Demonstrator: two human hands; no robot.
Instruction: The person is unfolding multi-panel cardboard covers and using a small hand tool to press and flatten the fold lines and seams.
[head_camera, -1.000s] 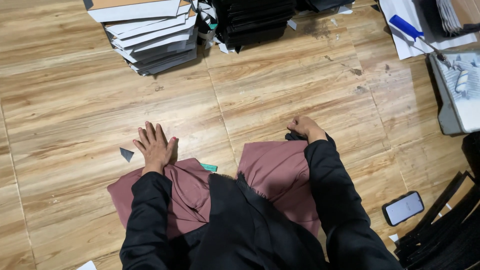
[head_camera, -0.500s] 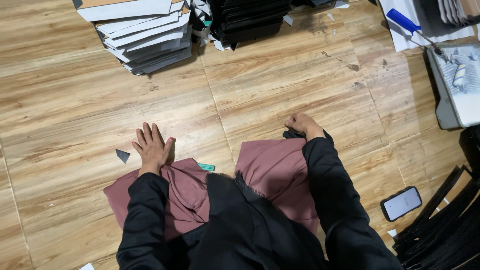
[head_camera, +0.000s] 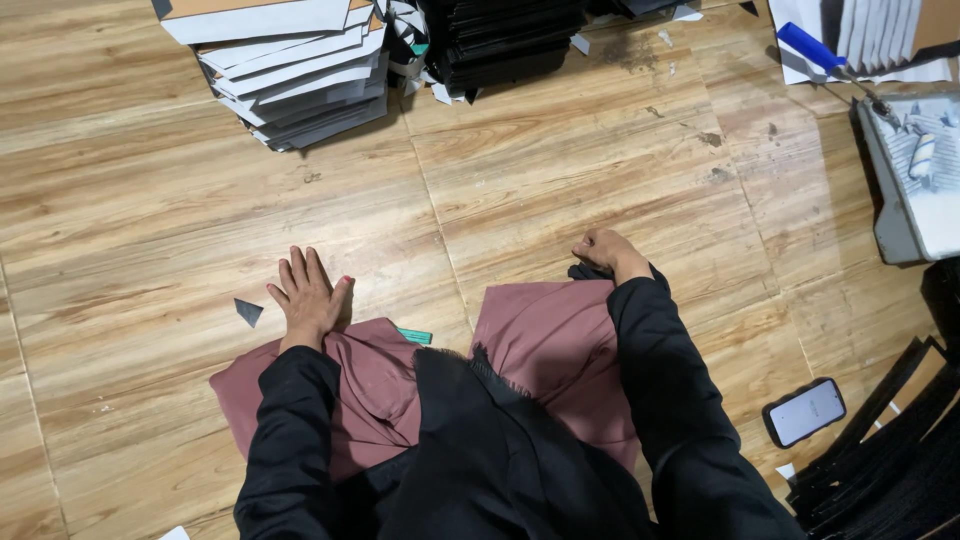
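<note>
Workshop floor: stacked grey boards (head_camera: 290, 75), black sheet piles (head_camera: 510, 40)

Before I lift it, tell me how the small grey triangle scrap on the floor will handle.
The grey triangle scrap lies flat on the wooden floor beside the left hand, so it is probably thin, light and hard to pinch up. Being flat, it should slide rather than roll.

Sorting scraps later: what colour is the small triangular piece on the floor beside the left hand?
Dark grey triangular piece, beside the left hand; head view.

Dark item (head_camera: 590, 271) under right hand (head_camera: 603, 250) mostly hidden, unidentifiable.
</note>
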